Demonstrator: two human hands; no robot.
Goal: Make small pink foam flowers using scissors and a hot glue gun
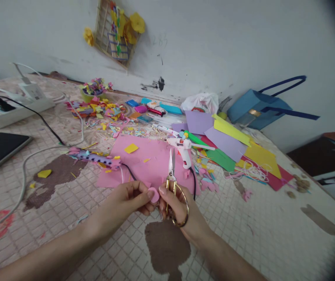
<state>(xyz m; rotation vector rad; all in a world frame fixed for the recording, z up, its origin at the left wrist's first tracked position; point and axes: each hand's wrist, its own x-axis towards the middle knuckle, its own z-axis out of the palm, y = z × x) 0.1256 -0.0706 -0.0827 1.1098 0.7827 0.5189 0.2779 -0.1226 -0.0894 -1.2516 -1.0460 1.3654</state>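
One worktop (243, 228) carries a pink sheet (150, 152); by the sheet's near edge, the right hand (182, 203) grips gold scissors (171, 177) and the left hand (134, 199) pinches a pink disc (155, 195). It looks light, bendy, easily creased, best taken by its rim. Fingers cover its left side; whether the right thumb touches it, I can't tell.

A pale wall (214, 50) rises behind the table (267, 242), marked with black smudges (161, 83) and faint scribbled figures (159, 40). A lattice (99, 37) with yellow flowers (138, 22) hangs tilted on it. The tabletop's grid-patterned covering shows brown patches (167, 246) and a red stain (1, 225). Dark furniture (309, 158) stands at the right. The light is soft and dull.
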